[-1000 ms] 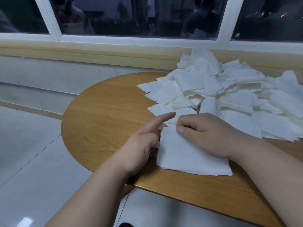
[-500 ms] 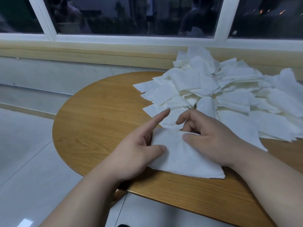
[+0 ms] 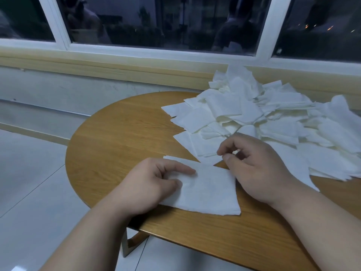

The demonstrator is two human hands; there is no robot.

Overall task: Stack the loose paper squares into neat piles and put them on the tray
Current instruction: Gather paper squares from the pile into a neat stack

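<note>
Paper squares lie in a loose white heap on the far right of the round wooden table, reaching the wall side. Bare wood lies open to the left of it. One near sheet lies flat just beside the table's front edge, its far corner touching the heap.

The left hand rests on this sheet's left part, forefinger and thumb laid straight on it. The right hand has curled fingers at the heap's near edge, thumb and forefinger tips close together; I cannot tell whether they pinch a square.

Pale tiled floor lies below and a dark window stands behind.
</note>
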